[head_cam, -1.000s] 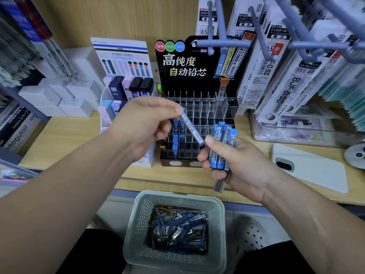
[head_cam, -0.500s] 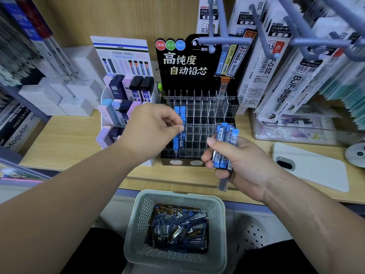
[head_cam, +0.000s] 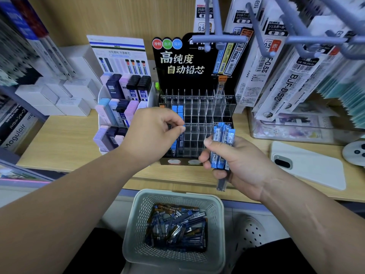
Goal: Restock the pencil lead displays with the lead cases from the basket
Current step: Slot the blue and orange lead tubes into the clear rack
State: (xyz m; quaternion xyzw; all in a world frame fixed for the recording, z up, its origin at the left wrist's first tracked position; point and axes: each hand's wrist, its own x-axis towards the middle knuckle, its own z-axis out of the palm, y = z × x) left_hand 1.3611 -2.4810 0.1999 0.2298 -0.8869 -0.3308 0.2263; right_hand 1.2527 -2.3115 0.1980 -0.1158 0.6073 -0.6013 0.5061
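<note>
Left hand pinches one blue-capped lead case at the clear display, centre frame; right hand grips a bundle of at least four; one basket, bottom centre, holds more; header reads 高纯度 自动铅芯; slots marked 0.5 HB, 0.7 HB

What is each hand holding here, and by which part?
Right hand grips a bundle of blue lead cases around their middle. Left hand pinches the top end of one case in the display.

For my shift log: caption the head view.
Left hand pinches a lead case in the clear display; right hand holds a blue bundle.
</note>
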